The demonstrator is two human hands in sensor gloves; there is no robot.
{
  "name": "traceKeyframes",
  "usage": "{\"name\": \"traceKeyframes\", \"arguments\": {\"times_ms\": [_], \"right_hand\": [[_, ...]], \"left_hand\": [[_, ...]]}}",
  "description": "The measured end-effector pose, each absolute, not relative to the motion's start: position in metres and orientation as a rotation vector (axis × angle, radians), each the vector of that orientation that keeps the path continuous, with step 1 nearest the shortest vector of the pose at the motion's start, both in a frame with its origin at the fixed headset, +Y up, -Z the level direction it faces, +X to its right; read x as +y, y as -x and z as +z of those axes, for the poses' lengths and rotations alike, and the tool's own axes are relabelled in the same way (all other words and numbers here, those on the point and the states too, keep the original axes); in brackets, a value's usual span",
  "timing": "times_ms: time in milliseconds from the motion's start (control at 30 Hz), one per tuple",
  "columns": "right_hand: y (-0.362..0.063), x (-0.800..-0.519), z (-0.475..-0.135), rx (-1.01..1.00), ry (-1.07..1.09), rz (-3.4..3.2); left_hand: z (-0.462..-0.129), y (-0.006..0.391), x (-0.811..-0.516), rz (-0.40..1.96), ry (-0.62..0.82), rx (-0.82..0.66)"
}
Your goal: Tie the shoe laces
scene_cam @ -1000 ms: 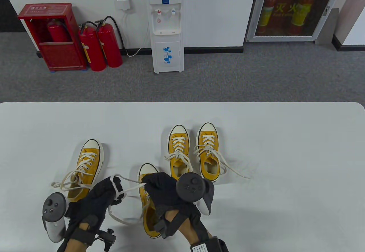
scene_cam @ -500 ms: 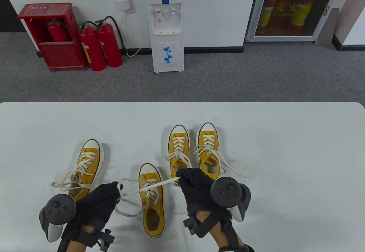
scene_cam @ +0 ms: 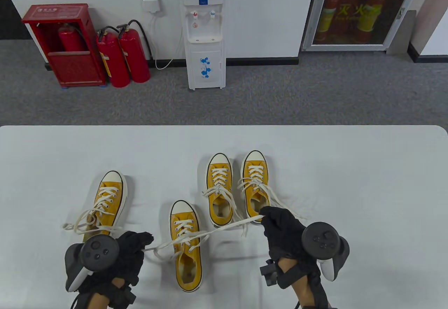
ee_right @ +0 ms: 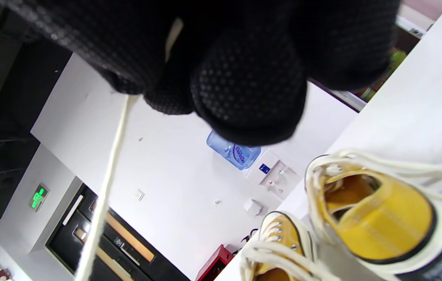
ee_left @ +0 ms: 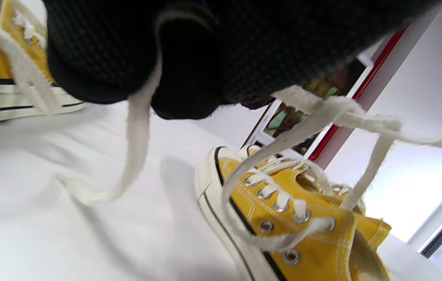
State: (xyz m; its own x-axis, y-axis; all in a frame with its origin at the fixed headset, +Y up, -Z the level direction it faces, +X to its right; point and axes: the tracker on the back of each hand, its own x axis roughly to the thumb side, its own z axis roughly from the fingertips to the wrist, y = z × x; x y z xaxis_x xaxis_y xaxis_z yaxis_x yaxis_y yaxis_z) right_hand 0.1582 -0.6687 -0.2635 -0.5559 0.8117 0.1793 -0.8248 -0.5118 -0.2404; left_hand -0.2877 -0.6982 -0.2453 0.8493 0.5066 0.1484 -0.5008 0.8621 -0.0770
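Laces of the nearest yellow sneaker stretch taut, left hand and right hand each pinching one end; no readable brand.

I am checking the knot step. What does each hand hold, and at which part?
Each hand pinches one lace of the near middle shoe by its free end: left hand, right hand.
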Motion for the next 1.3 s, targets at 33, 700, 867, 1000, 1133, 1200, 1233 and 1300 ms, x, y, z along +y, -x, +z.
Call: {"name": "traceKeyframes", "arguments": {"times_ms": [33, 700, 867, 1000, 1133, 1200, 1233, 1300], "right_hand": [[-0.162, -0.67, -0.263, -0.365, -0.044, 2.132], [-0.251, -0.716, -0.265, -0.344, 0.373, 2.155], [-0.27, -0.727, -0.267, -0.326, 0.498, 2.146], [-0.274, -0.737, -0.27, -0.277, 0.545, 2.161], [-0.276, -0.743, -0.271, -0.243, 0.584, 2.185], [-0.278, -0.744, -0.271, -0.239, 0.602, 2.184], [-0.279, -0.745, -0.272, -0.232, 0.606, 2.183], [-0.28, -0.747, -0.272, -0.23, 0.607, 2.183]], "left_hand": [[-0.246, 0.289, -0.699, 0.531, 0.04, -0.148], [-0.253, 0.322, -0.713, 0.585, 0.109, 0.013], [-0.252, 0.333, -0.713, 0.596, 0.091, 0.072], [-0.251, 0.342, -0.714, 0.643, 0.088, 0.122], [-0.247, 0.355, -0.712, 0.676, 0.055, 0.181], [-0.246, 0.36, -0.711, 0.699, 0.038, 0.2], [-0.245, 0.362, -0.71, 0.694, 0.023, 0.209], [-0.244, 0.365, -0.709, 0.686, 0.024, 0.222]]}}
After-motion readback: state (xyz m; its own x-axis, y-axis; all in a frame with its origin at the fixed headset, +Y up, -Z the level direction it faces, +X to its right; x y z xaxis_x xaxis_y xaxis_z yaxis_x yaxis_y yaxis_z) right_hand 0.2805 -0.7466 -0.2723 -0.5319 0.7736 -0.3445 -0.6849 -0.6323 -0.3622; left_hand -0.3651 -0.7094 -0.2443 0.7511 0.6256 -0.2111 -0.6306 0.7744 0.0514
